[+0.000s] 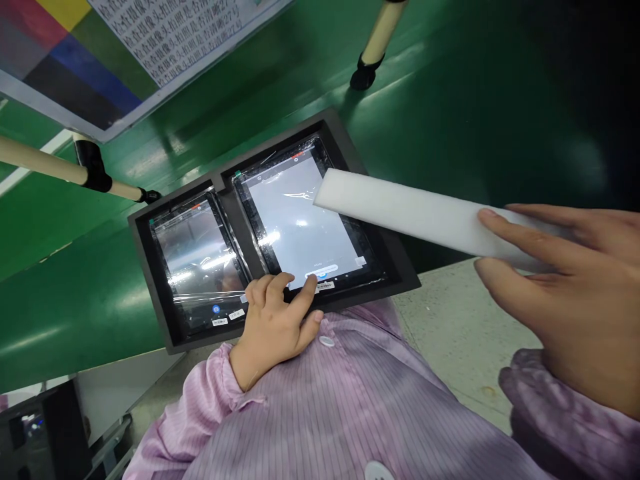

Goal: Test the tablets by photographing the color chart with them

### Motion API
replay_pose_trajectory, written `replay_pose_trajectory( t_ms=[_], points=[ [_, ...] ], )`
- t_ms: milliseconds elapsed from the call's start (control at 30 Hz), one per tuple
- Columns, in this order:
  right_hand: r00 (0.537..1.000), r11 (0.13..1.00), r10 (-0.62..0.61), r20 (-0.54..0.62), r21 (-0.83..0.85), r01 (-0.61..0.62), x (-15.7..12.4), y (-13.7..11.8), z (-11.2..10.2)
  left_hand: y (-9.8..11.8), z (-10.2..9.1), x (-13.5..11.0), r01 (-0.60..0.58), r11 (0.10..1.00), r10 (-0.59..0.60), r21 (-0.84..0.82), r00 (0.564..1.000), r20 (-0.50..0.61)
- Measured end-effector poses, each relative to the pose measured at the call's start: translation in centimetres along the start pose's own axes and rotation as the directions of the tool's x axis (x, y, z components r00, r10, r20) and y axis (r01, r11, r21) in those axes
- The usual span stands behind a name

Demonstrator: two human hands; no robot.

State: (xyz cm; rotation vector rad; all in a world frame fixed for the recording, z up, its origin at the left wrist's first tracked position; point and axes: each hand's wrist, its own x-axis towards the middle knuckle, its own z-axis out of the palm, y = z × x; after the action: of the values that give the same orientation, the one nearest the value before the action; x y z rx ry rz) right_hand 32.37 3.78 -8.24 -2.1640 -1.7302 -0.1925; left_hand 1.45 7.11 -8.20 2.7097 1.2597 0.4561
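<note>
Two film-covered tablets lie side by side in a dark foam tray (355, 150) with a divider between them. On the right tablet (305, 220) the screen is lit pale grey. My left hand (280, 313) rests over its lower edge, fingers spread, the index fingertip at the bottom of the screen. The left tablet (195, 247) shows a darker, glossy picture with reflections. My right hand (565, 273) grips a flat white bar (400, 203), which looks like foam, between thumb and fingers. Its far end hangs over the right tablet's upper right side.
Under the tray is a green work surface (465, 127). A board with colour patches and printed text (185, 40) stands at the upper left, beside cream pipe legs (383, 33) with black ends. A dark box-shaped object (45, 427) is at the lower left.
</note>
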Motion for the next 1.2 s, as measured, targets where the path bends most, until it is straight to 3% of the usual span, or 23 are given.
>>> replay_pose_trajectory(
  t_ms=[100, 400, 700, 900, 1100, 1200],
  points=[
    [0.995, 0.993, -0.072, -0.070, 0.083, 0.078, -0.1, 0.5, 0.3, 0.1, -0.1, 0.4, -0.041, 0.999, 0.041, 0.022, 0.999, 0.000],
    [0.988, 0.991, -0.116, -0.098, 0.062, 0.123, -0.3, 1.1, 0.5, 0.1, -0.1, 0.5, -0.057, 0.998, 0.057, 0.026, 0.998, 0.009],
    [0.993, 0.995, -0.099, -0.062, 0.012, 0.100, -0.2, 1.5, 0.8, 0.0, 0.1, 0.4, -0.087, 0.996, 0.087, 0.009, 0.996, -0.031],
    [0.973, 0.986, -0.165, -0.163, -0.026, 0.163, -0.1, 1.7, 1.3, 0.1, 0.0, 0.4, -0.077, 0.997, 0.077, 0.024, 0.997, 0.012],
    [0.996, 0.998, -0.065, -0.055, -0.013, 0.064, 0.0, 1.4, 0.9, -0.1, -0.2, 0.1, -0.131, 0.991, 0.128, -0.037, 0.989, -0.071],
    [0.994, 0.996, -0.094, -0.063, -0.008, 0.093, -0.2, 1.3, 0.6, -0.1, -0.1, 0.0, -0.129, 0.991, 0.125, -0.045, 0.989, -0.084]
  ],
)
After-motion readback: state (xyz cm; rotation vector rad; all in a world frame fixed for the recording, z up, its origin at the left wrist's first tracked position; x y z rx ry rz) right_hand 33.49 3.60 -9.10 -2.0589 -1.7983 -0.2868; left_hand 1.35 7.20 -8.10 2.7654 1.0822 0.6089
